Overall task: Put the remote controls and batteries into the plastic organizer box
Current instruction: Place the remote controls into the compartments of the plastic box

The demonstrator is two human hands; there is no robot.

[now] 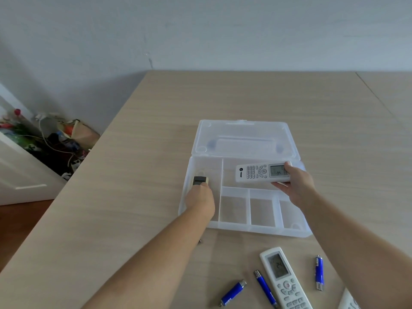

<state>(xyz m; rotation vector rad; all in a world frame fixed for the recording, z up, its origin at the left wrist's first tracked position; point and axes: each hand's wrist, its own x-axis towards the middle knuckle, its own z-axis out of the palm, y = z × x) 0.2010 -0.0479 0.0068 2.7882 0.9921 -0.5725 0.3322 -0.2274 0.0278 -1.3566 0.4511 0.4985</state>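
A clear plastic organizer box [243, 227] lies open on the table, its lid [245, 139] folded back. My left hand [199, 198] holds a small black and beige remote [200, 180] down in the box's left compartment. My right hand [298, 182] grips a white air-conditioner remote [259, 172] by its screen end, level over the long rear compartment. In front of the box lie a second white remote [284, 279] and three blue cylinders [234, 292], [265, 288], [319, 272]. A third white remote's corner [349, 301] shows at the bottom edge.
Three small front compartments [262, 208] of the box hold nothing. A small dark item [201, 241] peeks out beside my left forearm. The wooden table [156, 130] ends on the left, where bags and cables [64, 141] clutter the floor by the wall.
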